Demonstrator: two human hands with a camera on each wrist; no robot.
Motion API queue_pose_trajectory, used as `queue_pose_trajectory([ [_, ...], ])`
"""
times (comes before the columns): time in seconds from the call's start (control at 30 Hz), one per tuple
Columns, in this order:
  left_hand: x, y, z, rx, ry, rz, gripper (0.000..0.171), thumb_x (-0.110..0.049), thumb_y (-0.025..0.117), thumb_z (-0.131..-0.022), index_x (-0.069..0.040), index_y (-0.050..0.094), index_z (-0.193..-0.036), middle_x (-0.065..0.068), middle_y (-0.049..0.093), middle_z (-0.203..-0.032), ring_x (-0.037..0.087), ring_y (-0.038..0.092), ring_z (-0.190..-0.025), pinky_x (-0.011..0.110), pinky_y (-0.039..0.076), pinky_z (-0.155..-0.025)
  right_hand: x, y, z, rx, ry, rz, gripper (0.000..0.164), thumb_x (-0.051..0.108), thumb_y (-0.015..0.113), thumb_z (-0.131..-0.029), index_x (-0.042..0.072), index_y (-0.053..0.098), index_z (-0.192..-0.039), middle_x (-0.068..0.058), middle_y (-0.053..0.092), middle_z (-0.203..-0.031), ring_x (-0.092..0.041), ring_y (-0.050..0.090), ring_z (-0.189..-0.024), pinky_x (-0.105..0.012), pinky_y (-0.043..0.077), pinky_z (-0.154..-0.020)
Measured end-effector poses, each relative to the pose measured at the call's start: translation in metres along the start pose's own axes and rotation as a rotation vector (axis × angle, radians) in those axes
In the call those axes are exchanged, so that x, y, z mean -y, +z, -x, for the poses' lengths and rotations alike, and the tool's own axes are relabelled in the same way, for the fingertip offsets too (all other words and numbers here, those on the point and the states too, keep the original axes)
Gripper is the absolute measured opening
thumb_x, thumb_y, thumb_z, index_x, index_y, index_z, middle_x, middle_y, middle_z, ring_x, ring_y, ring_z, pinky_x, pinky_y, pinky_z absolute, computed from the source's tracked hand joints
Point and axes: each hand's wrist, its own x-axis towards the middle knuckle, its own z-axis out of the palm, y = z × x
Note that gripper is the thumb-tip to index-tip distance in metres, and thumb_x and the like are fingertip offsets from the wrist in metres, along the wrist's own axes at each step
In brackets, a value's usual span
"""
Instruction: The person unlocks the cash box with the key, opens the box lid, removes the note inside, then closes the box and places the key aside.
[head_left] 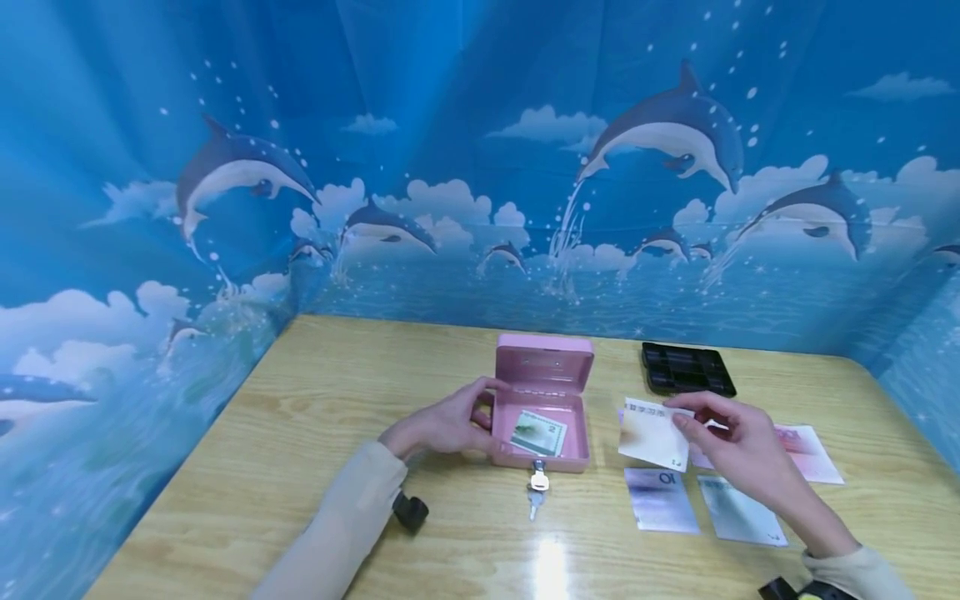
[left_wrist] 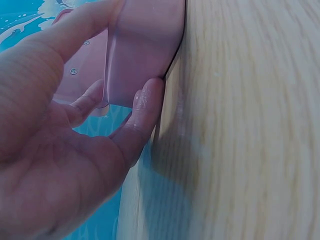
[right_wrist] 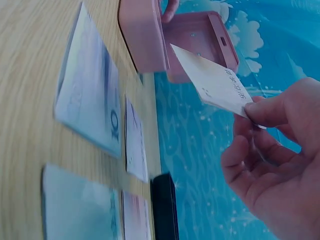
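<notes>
A pink metal cash box [head_left: 581, 429] stands on the table with its lid [head_left: 543, 367] raised and a green-white banknote [head_left: 538, 433] marked 2 inside. My left hand [head_left: 457, 418] holds the box by its left side, thumb toward the front and fingers toward the hinge. In the left wrist view a fingertip touches the box wall [left_wrist: 145, 55] near the tabletop. Between thumb and fingers my right hand [head_left: 738, 437] pinches a pale banknote [head_left: 652, 437] by its upper right corner. That note [right_wrist: 212, 82] hangs tilted above the table, to the right of the box.
A purple banknote [head_left: 663, 500] marked 10, a pale green banknote [head_left: 742, 510] and a red one [head_left: 813, 454] lie around the right hand. Behind them sits a black compartment tray [head_left: 686, 369]. Keys [head_left: 537, 492] hang at the box's front lock. A dolphin-print curtain [head_left: 450, 275] surrounds the table.
</notes>
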Motion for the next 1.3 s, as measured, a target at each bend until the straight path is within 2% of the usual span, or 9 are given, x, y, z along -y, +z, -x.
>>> queue_pose_trajectory([
  [0.27,0.0,0.001,0.002,-0.005,-0.016,0.001,0.09,-0.02,0.086,-0.081,-0.022,0.035,-0.154,0.012,0.047,-0.153,0.025,0.058,-0.123,0.045,0.053,-0.105,-0.015,-0.017,0.011,0.033,0.089,0.123,0.02,0.02,0.058,-0.105,0.015,0.07,-0.12,-0.001,0.067,-0.097,-0.005,0.054,-0.077,-0.02,0.049,-0.061],
  [0.47,0.0,0.001,0.002,-0.004,-0.013,0.007,0.09,-0.018,0.086,-0.08,-0.022,0.035,-0.154,0.012,0.046,-0.153,0.025,0.058,-0.123,0.044,0.054,-0.103,-0.03,-0.029,0.018,0.011,0.092,0.16,0.018,0.016,0.06,-0.104,0.016,0.071,-0.117,0.007,0.07,-0.1,-0.005,0.053,-0.073,-0.021,0.045,-0.057],
  [0.6,0.001,0.001,0.001,-0.003,-0.021,0.014,0.09,-0.02,0.087,-0.08,-0.024,0.035,-0.154,0.012,0.046,-0.153,0.026,0.058,-0.123,0.044,0.054,-0.103,-0.04,-0.038,0.023,0.01,0.098,0.179,0.018,0.016,0.059,-0.104,0.014,0.072,-0.116,0.006,0.069,-0.101,-0.008,0.049,-0.069,-0.024,0.038,-0.054],
  [0.87,0.0,0.0,0.002,-0.001,-0.021,0.018,0.09,-0.022,0.087,-0.08,-0.024,0.035,-0.154,0.011,0.047,-0.152,0.025,0.058,-0.122,0.041,0.056,-0.099,-0.061,-0.052,0.034,-0.035,0.072,0.214,0.015,0.01,0.062,-0.101,0.011,0.073,-0.11,0.024,0.063,-0.089,-0.006,0.047,-0.066,-0.026,0.034,-0.05],
  [1.03,-0.002,0.0,0.002,-0.003,-0.029,0.003,0.091,-0.026,0.088,-0.08,-0.026,0.035,-0.154,0.009,0.048,-0.151,0.023,0.058,-0.121,0.041,0.055,-0.1,-0.074,-0.061,0.04,-0.053,0.024,0.203,0.015,0.007,0.064,-0.1,0.011,0.075,-0.108,0.036,0.064,-0.098,-0.005,0.047,-0.066,-0.025,0.034,-0.05],
  [1.13,-0.002,0.0,0.002,-0.004,-0.035,-0.003,0.092,-0.027,0.088,-0.08,-0.027,0.034,-0.154,0.008,0.048,-0.151,0.023,0.058,-0.121,0.042,0.054,-0.102,-0.079,-0.066,0.043,-0.059,0.039,0.232,0.013,0.008,0.065,-0.099,0.013,0.076,-0.106,0.037,0.064,-0.099,-0.002,0.046,-0.068,-0.021,0.038,-0.052],
  [1.3,-0.002,0.0,0.002,-0.002,-0.036,-0.007,0.091,-0.028,0.088,-0.08,-0.027,0.035,-0.154,0.007,0.049,-0.151,0.023,0.058,-0.121,0.043,0.054,-0.103,-0.092,-0.076,0.05,-0.068,0.07,0.259,0.007,0.007,0.07,-0.096,0.007,0.075,-0.1,0.041,0.055,-0.092,0.01,0.048,-0.074,-0.012,0.043,-0.057],
])
